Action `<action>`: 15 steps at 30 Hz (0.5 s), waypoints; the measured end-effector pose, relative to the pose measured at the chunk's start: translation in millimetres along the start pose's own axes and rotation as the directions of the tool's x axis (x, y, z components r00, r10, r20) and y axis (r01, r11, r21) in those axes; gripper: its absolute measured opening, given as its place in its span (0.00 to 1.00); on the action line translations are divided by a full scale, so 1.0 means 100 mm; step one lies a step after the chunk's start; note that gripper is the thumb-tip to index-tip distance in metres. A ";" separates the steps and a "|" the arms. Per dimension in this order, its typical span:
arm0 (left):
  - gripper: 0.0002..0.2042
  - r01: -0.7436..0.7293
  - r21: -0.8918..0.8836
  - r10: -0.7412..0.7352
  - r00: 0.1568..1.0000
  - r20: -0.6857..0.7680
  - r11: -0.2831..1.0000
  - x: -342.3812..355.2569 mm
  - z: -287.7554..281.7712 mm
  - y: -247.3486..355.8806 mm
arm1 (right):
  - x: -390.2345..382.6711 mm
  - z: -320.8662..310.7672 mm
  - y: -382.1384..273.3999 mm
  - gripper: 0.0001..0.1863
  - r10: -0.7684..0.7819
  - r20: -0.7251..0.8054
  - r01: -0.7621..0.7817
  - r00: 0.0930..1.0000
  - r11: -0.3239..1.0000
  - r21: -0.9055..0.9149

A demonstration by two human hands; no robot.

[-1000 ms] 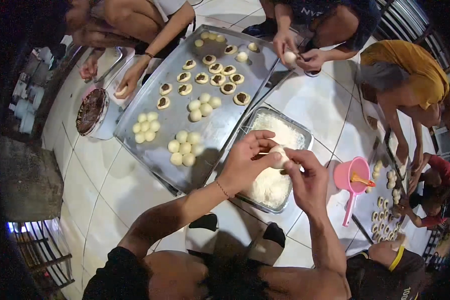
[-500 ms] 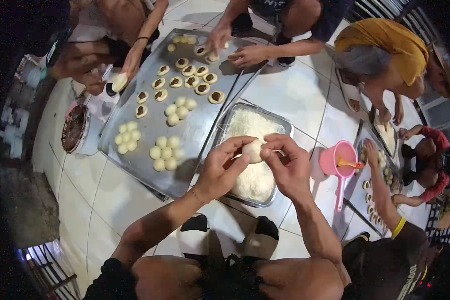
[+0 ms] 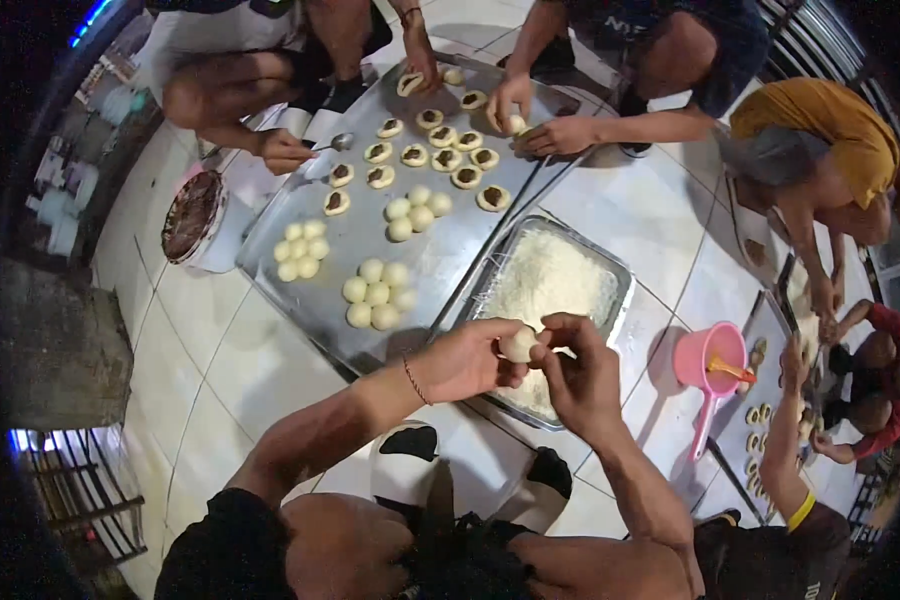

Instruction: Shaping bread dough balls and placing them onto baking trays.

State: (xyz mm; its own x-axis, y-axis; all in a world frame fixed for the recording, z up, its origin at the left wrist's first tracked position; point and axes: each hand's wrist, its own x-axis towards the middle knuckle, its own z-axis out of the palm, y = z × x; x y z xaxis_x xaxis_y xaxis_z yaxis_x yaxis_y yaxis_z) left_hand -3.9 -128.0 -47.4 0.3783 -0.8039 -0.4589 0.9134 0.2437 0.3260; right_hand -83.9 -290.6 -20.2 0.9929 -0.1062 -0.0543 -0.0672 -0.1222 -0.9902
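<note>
Bare forearms; thin bracelet [image 3: 410, 379] on the left wrist; black sleeves; black-and-white sandals [image 3: 410, 455].

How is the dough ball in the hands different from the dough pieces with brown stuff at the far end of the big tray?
The dough ball is round, closed and plain pale; the filled pieces are open cups with dark brown filling in the middle. The dough ball is pinched between the left hand and right hand over the tray of white shreds; the filled pieces lie in rows on the big metal tray. Both are the same pale dough.
</note>
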 end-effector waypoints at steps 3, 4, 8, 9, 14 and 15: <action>0.09 -0.252 0.467 0.409 0.870 -0.274 0.848 -0.04 -0.09 0.13 | 0.01 0.03 0.07 0.06 -0.012 -0.047 0.012 0.999 1.000 0.002; 0.11 -0.150 0.786 0.570 0.770 -0.288 0.600 0.00 -0.26 0.23 | 0.02 0.03 0.07 0.06 -0.039 -0.061 0.040 0.997 0.999 0.011; 0.20 0.285 0.889 0.904 0.343 0.255 -0.358 0.37 -1.12 0.57 | 0.10 -0.02 0.11 0.07 -0.089 -0.056 0.090 0.994 0.996 0.022; 0.20 0.289 0.890 0.906 0.342 0.248 -0.352 0.49 -1.29 0.67 | 0.13 -0.02 0.14 0.07 -0.091 -0.035 0.091 0.995 0.996 0.013; 0.25 0.543 0.800 0.947 0.307 0.095 -0.256 0.76 -1.61 0.89 | 0.28 -0.19 0.48 0.07 -0.029 -0.087 0.023 0.996 0.997 -0.072; 0.26 0.547 0.800 0.954 0.282 0.100 -0.245 0.73 -1.61 0.91 | 0.32 -0.24 0.59 0.08 0.000 -0.129 -0.013 0.992 0.995 -0.099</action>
State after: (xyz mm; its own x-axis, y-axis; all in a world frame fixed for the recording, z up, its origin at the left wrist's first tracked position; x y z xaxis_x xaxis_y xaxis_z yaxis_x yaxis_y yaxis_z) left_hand 130.7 -77.8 -184.3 0.9632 -0.0483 0.2643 -0.1375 -0.9337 0.3305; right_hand -58.9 -325.3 -77.0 0.9718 -0.2326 -0.0375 -0.0896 -0.2176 -0.9719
